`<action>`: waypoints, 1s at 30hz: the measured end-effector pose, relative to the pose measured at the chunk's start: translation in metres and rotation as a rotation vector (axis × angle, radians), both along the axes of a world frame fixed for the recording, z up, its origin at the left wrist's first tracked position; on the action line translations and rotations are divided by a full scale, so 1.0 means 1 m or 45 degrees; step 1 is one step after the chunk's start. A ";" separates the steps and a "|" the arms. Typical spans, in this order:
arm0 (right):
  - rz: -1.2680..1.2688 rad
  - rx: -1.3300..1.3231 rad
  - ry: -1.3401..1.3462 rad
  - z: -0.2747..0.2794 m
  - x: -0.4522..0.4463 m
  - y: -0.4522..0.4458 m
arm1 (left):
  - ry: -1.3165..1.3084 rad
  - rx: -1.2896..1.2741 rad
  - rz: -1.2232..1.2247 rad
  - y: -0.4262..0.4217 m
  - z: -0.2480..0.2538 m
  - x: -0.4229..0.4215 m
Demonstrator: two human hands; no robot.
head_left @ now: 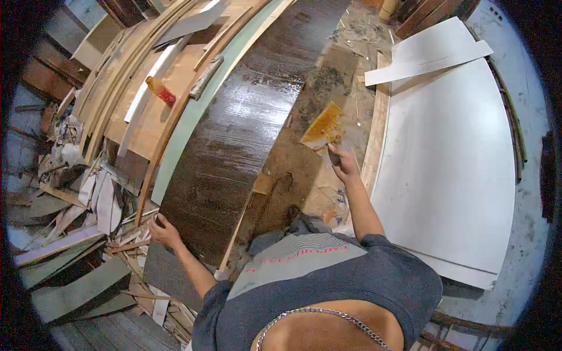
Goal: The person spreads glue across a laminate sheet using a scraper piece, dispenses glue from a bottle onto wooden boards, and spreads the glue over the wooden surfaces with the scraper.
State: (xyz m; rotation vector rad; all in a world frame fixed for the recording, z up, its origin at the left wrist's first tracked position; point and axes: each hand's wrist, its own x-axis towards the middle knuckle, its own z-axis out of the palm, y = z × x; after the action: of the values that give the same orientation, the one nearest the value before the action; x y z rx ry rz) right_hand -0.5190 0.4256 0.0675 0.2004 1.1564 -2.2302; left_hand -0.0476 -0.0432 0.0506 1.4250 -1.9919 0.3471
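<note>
My right hand (345,163) is closed round the handle of a spreader (324,126), whose broad blade is smeared with yellow glue. It is held up over the floor, just right of a long dark brown board (234,140) and apart from it. The board has a wet, streaky sheen, with a glossy patch toward its far part. My left hand (165,231) is at the board's near left corner, fingers curled at the edge. Under this corner, a grey sheet (167,266) shows.
Left of the board lie a pale green strip (181,149), wooden strips and a red-labelled bottle (161,90). Broken offcuts (105,202) pile up at far left. On the right are a large white panel (448,158) and a narrow white strip (427,63) across its far end.
</note>
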 end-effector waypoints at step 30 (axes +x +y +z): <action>0.962 0.239 1.574 0.137 -0.219 -0.577 | 0.664 0.823 -0.104 -0.254 0.035 -0.417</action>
State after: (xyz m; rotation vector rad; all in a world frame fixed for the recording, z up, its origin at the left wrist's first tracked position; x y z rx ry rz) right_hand -0.7378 -0.1511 0.2044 -1.4690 1.6110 -1.4251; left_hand -0.4643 -0.2968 0.0860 1.5813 -1.7699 -0.7031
